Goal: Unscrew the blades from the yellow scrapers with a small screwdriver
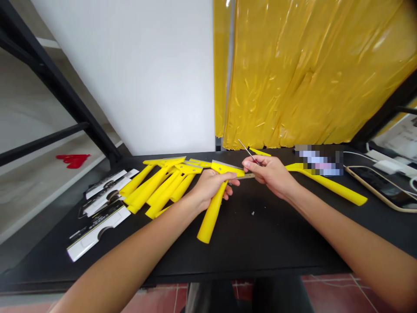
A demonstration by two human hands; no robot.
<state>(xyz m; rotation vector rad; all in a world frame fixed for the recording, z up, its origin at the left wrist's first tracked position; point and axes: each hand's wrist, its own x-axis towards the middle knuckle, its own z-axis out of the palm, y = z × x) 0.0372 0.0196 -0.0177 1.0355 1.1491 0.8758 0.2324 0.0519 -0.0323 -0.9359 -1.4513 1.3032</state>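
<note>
My left hand (210, 188) grips a yellow plastic scraper (211, 217) around its neck, with the handle pointing down toward me and the metal-edged head on top. My right hand (269, 174) pinches a thin metal pin (248, 151) that sticks up and to the left, close to the scraper's head. A narrow tan strip (246, 176) shows between my hands. Several more yellow scrapers (156, 187) lie in a heap to the left of my left hand. Another yellow scraper (329, 184) lies to the right of my right hand.
On the black table (260, 243), several white packaged blades (97, 230) lie at the left. A phone (381, 187) and white cables (387, 166) sit at the right, beside a pixelated patch (319, 161). Behind hang a yellow plastic curtain (309, 74) and a white wall (130, 74).
</note>
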